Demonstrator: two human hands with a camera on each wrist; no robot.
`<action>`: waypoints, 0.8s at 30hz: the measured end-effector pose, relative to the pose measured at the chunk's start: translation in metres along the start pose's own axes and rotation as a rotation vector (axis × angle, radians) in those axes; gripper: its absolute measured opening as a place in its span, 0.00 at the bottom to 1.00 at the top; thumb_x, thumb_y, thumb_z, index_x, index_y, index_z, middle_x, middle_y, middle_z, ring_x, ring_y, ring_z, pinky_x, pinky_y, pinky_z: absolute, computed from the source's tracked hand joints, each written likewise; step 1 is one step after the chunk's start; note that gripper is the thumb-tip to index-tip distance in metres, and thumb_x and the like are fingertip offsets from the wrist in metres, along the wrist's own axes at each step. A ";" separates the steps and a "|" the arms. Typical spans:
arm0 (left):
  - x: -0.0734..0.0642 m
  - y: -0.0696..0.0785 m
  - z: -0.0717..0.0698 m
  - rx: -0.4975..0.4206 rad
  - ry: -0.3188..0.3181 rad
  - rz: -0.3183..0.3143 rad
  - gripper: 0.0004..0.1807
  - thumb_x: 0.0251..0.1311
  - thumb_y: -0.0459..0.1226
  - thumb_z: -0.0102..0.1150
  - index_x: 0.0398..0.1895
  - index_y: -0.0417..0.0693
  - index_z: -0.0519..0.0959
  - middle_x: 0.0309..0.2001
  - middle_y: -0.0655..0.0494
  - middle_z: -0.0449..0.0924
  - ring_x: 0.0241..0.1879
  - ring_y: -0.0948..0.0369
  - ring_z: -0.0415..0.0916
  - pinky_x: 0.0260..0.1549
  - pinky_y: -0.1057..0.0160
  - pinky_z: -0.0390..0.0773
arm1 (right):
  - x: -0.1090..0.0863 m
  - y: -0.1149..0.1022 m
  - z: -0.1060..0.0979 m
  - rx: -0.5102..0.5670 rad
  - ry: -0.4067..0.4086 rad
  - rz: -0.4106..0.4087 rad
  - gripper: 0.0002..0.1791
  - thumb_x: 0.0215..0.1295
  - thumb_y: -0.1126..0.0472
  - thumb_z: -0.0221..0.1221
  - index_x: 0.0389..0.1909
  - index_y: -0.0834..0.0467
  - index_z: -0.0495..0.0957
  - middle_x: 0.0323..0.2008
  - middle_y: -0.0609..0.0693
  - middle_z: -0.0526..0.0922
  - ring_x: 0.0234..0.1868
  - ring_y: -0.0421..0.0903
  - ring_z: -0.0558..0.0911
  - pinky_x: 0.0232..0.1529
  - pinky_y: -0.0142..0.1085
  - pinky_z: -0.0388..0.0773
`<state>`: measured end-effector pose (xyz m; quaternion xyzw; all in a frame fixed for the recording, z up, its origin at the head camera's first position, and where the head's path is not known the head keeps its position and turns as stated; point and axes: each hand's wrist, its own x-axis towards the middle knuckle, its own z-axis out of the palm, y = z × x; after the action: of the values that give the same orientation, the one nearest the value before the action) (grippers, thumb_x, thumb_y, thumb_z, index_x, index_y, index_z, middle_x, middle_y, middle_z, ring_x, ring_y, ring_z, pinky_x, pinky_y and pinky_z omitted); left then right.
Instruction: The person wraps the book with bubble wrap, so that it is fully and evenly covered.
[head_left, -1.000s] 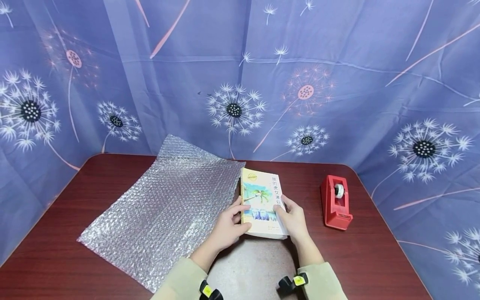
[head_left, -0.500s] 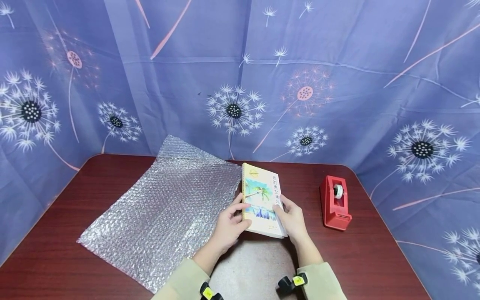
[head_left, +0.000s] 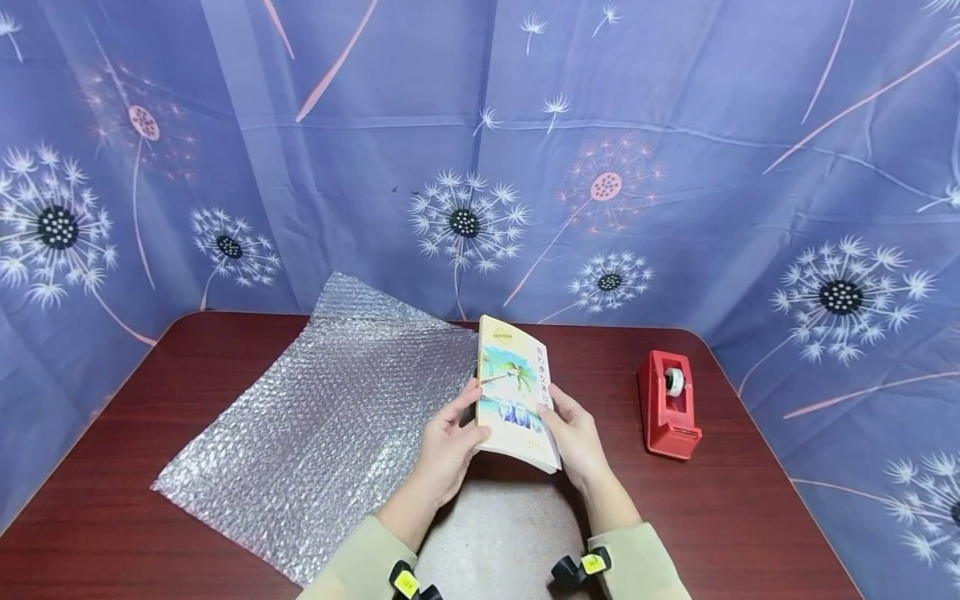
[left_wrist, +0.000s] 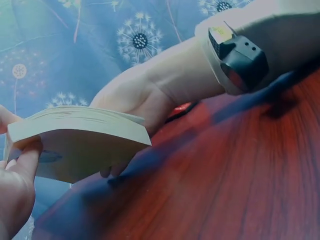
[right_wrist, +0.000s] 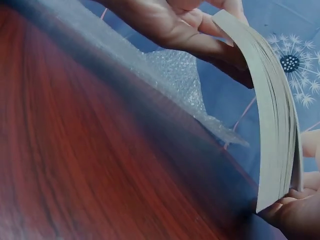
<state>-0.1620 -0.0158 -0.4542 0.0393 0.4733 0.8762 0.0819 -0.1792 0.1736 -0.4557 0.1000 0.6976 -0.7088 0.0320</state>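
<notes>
A paperback book (head_left: 516,387) with a palm tree on its cover is held between both hands above the table. My left hand (head_left: 444,450) grips its left edge, thumb on the cover and fingers reaching underneath. On the opposite edge, my right hand (head_left: 577,437) pinches it, thumb also on the cover. The right wrist view shows the page block (right_wrist: 272,115) slightly bowed; in the left wrist view the book's underside (left_wrist: 85,155) hangs off the tabletop. A sheet of bubble wrap (head_left: 322,417) lies flat left of the book.
A red tape dispenser (head_left: 670,408) with a roll of tape stands on the right of the dark red wooden table (head_left: 742,500). Behind the table hangs a blue curtain (head_left: 375,192) with dandelion prints. A pale patch (head_left: 510,533) shows on the tabletop between the forearms.
Both hands have lifted the book a little, and it has shifted slightly to the left and away. Its cover looks more tilted. The bubble wrap and tape dispenser stay put.
</notes>
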 end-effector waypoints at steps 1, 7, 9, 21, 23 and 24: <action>0.000 0.001 0.000 -0.012 0.000 0.002 0.36 0.47 0.14 0.48 0.65 0.31 0.62 0.75 0.51 0.49 0.50 0.62 0.72 0.22 0.78 0.71 | 0.000 0.000 0.000 0.027 0.003 0.005 0.32 0.69 0.63 0.52 0.71 0.65 0.54 0.63 0.63 0.69 0.37 0.35 0.81 0.36 0.27 0.81; 0.002 0.005 -0.005 -0.030 -0.005 -0.006 0.39 0.48 0.15 0.47 0.69 0.35 0.59 0.75 0.49 0.47 0.39 0.69 0.76 0.25 0.79 0.75 | 0.002 -0.003 -0.002 0.164 0.083 0.027 0.29 0.66 0.66 0.54 0.67 0.69 0.61 0.48 0.60 0.80 0.34 0.39 0.84 0.35 0.32 0.83; 0.003 0.005 -0.007 -0.017 -0.009 -0.019 0.40 0.48 0.16 0.47 0.70 0.37 0.58 0.75 0.48 0.44 0.32 0.70 0.75 0.23 0.79 0.74 | 0.003 -0.004 -0.003 0.200 0.100 0.038 0.28 0.65 0.66 0.55 0.65 0.69 0.63 0.43 0.56 0.82 0.33 0.40 0.85 0.33 0.33 0.84; 0.005 0.005 -0.013 0.046 -0.020 -0.057 0.42 0.47 0.16 0.45 0.71 0.37 0.54 0.73 0.42 0.49 0.46 0.68 0.75 0.22 0.79 0.73 | 0.003 -0.007 -0.009 0.370 0.087 0.055 0.25 0.67 0.70 0.52 0.64 0.70 0.64 0.33 0.45 0.85 0.35 0.38 0.85 0.35 0.32 0.83; 0.006 0.005 -0.014 0.069 -0.026 -0.056 0.42 0.46 0.17 0.46 0.71 0.37 0.55 0.73 0.42 0.49 0.47 0.66 0.75 0.23 0.78 0.73 | 0.004 -0.007 -0.010 0.384 0.077 0.051 0.25 0.67 0.70 0.51 0.65 0.70 0.63 0.32 0.44 0.86 0.35 0.38 0.85 0.35 0.32 0.83; 0.006 0.005 -0.015 0.084 -0.029 -0.057 0.42 0.47 0.17 0.46 0.71 0.38 0.55 0.74 0.42 0.49 0.50 0.64 0.74 0.25 0.77 0.74 | 0.004 -0.007 -0.011 0.392 0.075 0.051 0.25 0.67 0.71 0.51 0.64 0.70 0.63 0.32 0.45 0.86 0.35 0.38 0.85 0.35 0.32 0.83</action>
<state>-0.1711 -0.0296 -0.4578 0.0422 0.5092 0.8523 0.1120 -0.1834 0.1846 -0.4501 0.1484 0.5441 -0.8258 0.0036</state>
